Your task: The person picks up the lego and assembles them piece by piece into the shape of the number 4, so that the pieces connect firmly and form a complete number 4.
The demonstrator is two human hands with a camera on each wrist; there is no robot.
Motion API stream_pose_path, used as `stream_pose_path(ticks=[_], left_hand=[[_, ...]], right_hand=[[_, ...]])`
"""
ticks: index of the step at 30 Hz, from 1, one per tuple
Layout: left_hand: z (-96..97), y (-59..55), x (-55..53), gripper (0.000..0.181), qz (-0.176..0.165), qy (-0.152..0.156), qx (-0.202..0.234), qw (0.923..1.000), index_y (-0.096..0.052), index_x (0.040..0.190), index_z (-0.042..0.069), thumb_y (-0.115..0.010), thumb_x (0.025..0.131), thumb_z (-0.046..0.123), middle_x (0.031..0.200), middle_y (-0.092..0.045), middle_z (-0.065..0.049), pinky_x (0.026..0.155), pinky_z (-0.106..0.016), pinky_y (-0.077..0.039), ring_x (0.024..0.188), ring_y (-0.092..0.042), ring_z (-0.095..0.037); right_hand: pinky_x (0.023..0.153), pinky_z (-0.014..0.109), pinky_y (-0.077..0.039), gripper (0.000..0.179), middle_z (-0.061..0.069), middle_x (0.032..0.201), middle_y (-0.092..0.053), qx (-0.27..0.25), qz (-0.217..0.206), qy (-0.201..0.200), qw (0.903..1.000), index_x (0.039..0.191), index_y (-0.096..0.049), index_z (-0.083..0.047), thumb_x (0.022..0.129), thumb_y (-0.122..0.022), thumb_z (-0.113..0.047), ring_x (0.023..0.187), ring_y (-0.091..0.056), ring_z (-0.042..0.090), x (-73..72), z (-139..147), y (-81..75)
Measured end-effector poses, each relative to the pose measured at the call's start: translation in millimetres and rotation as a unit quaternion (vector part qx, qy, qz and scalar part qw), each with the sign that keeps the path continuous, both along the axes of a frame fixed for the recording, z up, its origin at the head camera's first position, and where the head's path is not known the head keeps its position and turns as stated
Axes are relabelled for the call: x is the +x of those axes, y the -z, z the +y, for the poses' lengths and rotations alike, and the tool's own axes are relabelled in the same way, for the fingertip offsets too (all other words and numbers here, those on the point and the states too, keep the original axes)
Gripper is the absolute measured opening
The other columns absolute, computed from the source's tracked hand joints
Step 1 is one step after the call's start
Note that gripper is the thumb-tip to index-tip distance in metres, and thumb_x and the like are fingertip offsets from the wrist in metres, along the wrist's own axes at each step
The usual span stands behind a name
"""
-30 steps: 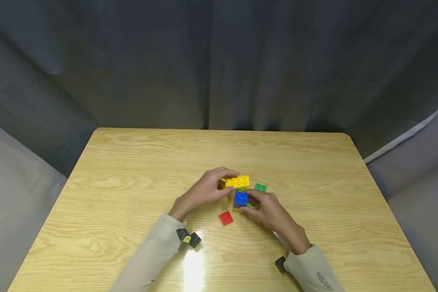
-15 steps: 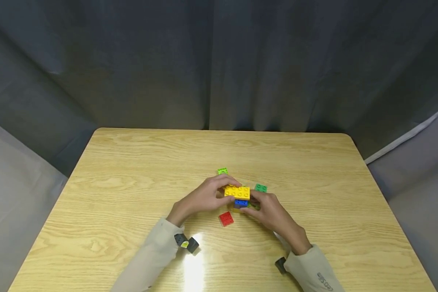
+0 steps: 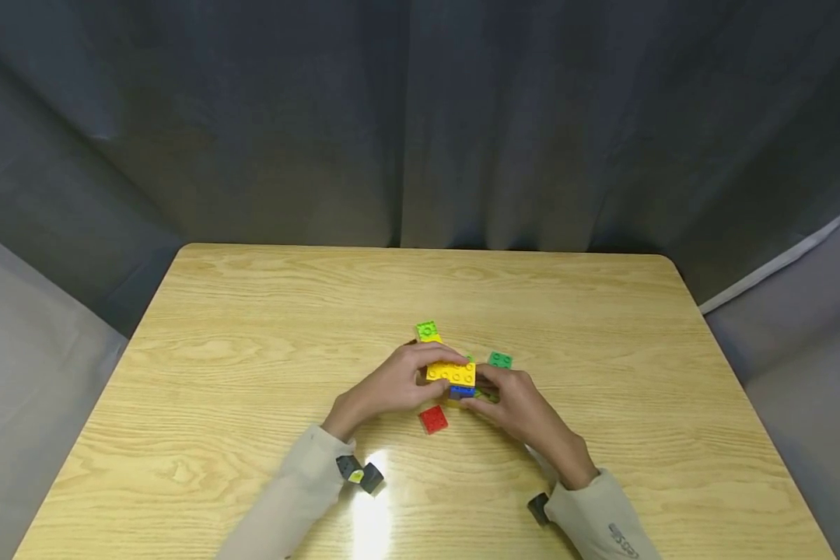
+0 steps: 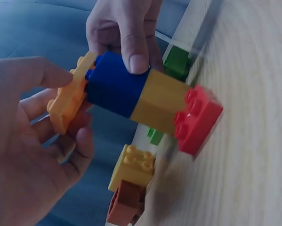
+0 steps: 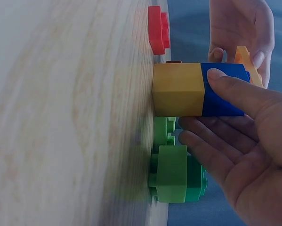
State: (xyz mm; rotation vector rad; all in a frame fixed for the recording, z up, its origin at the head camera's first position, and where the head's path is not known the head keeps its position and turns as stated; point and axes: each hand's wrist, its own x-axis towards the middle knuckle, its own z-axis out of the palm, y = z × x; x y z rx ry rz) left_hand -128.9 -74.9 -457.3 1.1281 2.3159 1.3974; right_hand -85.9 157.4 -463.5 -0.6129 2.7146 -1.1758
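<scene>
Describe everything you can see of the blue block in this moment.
The blue block is boxy and plastic-looking, with smooth, plain sides and round studs on top. It stands upright, stacked on a lower yellow block of similar width. The right hand grips it, the thumb on one side. Above its studs is a flatter yellow brick, tilted, in the left hand; whether brick and studs touch is unclear.

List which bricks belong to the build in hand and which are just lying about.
In hand:
- top yellow brick, in the left hand
- blue block, in the right hand
- lower yellow block, beneath the blue one

Apparently just lying about:
- red brick
- dark green brick
- lime-green piece
- brown brick
</scene>
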Motion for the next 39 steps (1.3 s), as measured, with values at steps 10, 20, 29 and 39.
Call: stream_pose_path(ticks=[10,20,29,39], left_hand=[[7.1,4.5,6.8,0.036,0.013,-0.027,0.022,0.9993,-0.070,0.129,0.008,-0.067,0.092,0.009,0.128,-0.068,-0.008,0.092,-0.027,-0.053,0.111,-0.062,-0.018],[13.6,8.5,12.2,0.029,0.021,-0.046,0.034,0.9982,-0.067,0.128,0.006,-0.069,0.102,0.019,0.129,-0.068,-0.009,0.089,-0.028,-0.053,0.108,-0.062,-0.017],[16.7,9.2,13.4,0.031,0.026,-0.078,0.036,0.9960,-0.074,0.123,0.012,-0.079,0.095,0.023,0.120,-0.073,-0.002,0.086,-0.029,-0.052,0.105,-0.061,-0.018],[17.2,10.3,13.4,0.031,0.020,-0.088,0.029,0.9954,-0.077,0.121,0.013,-0.081,0.093,0.024,0.117,-0.075,0.000,0.088,-0.028,-0.054,0.105,-0.064,-0.017]], right_hand=[[0.083,0.038,-0.062,0.031,0.014,0.110,-0.075,0.002,0.005,-0.003,1.0000,0.117,-0.071,0.001,0.089,-0.082,-0.008,0.104,-0.074,0.029,0.1,0.6,-0.7],[0.085,0.038,-0.061,0.027,0.010,0.109,-0.076,0.010,0.020,-0.004,0.9997,0.113,-0.072,-0.003,0.089,-0.083,-0.010,0.104,-0.074,0.026,-0.2,1.0,0.3],[0.087,0.039,-0.061,0.032,0.011,0.114,-0.075,0.014,0.018,-0.004,0.9997,0.119,-0.072,-0.001,0.091,-0.081,-0.012,0.106,-0.073,0.027,0.4,1.2,-0.1],[0.086,0.038,-0.061,0.033,0.011,0.114,-0.076,0.024,0.014,-0.007,0.9996,0.120,-0.071,-0.002,0.092,-0.081,-0.013,0.106,-0.073,0.026,0.6,1.4,-2.1]])
